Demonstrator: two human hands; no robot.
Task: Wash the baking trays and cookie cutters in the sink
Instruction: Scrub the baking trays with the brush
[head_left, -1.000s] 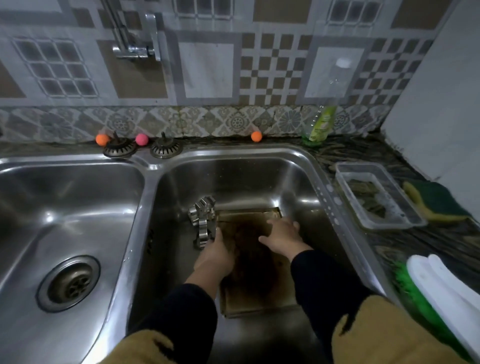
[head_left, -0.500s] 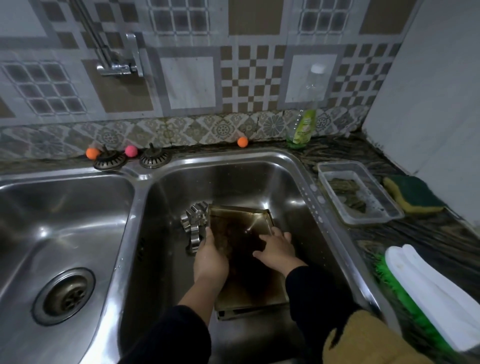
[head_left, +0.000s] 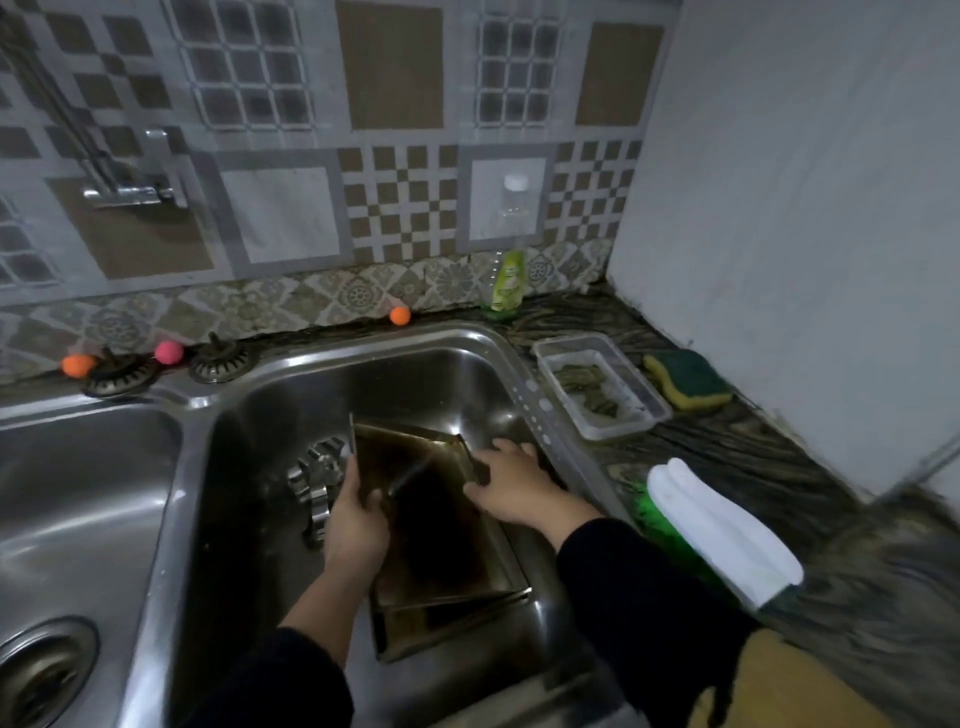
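Note:
A dark, stained baking tray (head_left: 441, 540) is tilted up at its far end in the right basin of the steel sink (head_left: 363, 374). A second tray (head_left: 452, 623) lies flat under it. My left hand (head_left: 356, 525) grips the upper tray's left rim. My right hand (head_left: 514, 486) holds its right rim near the far corner. Metal cookie cutters (head_left: 317, 478) lie in a pile on the basin floor just left of the tray, beside my left hand.
The left basin (head_left: 78, 519) with its drain (head_left: 44, 670) is to the left. A faucet (head_left: 135, 192) hangs on the tiled wall. On the right counter are a soap bottle (head_left: 508, 280), a clear plastic container (head_left: 602, 392), a sponge (head_left: 685, 376) and a green-and-white brush (head_left: 722, 530). Two strainers (head_left: 221, 358) and small balls (head_left: 169, 352) line the back ledge.
Both hands took hold of the upper tray's side rims and raised its far end off the lower tray. My view shifted left and down.

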